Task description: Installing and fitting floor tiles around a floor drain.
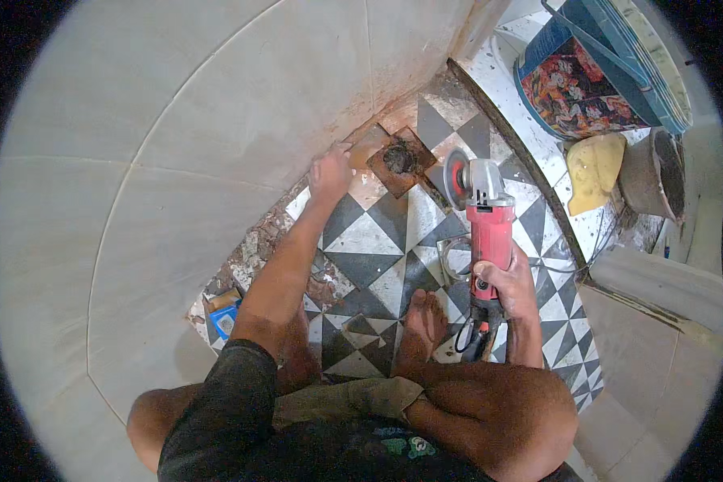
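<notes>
My right hand (508,281) is wrapped round the red body of an angle grinder (492,233). The grinder's disc (456,178) points away from me, just right of a square drain tile. This drain tile (414,173) is brown and stained, with a dark round hole (400,159) in its middle. At the foot of the wall, left of the drain, my left hand (330,173) reaches down with curled fingers by a brown tile piece (369,145). Whatever those fingers hold, if anything, is hidden. A square metal frame (456,259) lies on the floor near the grinder.
Black and white patterned tiles (365,237) cover the floor, broken along the left wall (253,245). A blue packet (225,320) lies there. Beyond a raised dark edge (530,153) at right stand a blue bucket (586,72), a yellow piece (596,170) and a grey pot (649,177).
</notes>
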The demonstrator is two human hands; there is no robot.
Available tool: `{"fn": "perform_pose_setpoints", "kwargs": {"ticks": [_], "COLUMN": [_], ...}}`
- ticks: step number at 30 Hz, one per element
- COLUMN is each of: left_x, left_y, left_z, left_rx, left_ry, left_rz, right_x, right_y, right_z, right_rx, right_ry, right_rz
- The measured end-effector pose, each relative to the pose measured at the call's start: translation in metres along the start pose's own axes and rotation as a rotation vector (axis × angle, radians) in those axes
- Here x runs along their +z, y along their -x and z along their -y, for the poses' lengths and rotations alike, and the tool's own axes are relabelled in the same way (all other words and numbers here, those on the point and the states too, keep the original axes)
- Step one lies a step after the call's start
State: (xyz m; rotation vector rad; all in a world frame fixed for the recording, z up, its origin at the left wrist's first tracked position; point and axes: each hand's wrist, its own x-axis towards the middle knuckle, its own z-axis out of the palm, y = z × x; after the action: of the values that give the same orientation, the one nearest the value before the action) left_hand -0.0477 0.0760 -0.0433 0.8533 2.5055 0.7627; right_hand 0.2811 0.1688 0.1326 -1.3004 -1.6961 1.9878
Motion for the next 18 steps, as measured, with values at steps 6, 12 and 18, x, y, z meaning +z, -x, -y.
{"fn": "perform_pose_setpoints", "kwargs": {"ticks": [6,12,18], "left_x": [0.007,0.011,0.024], "left_y": [0.029,0.153,0.132], "left_z": [0.019,-0.024,-0.006], "left_rx": [0.314,0.545,0.605], "left_ry": [-0.132,-0.249,-0.338], "left_rz": [-0.304,0.098,0.163], "right_x": [0.007,-0.002,0.001], "right_y": [-0.007,-0.012,-0.015], "right_z": [-0.005,-0.016,-0.009], "right_rx": [-0.003,0.004,-0.027], "right_ry": [-0.022,-0.038,-0.029], "right_rz": [0.041,0.012,0.023]}}
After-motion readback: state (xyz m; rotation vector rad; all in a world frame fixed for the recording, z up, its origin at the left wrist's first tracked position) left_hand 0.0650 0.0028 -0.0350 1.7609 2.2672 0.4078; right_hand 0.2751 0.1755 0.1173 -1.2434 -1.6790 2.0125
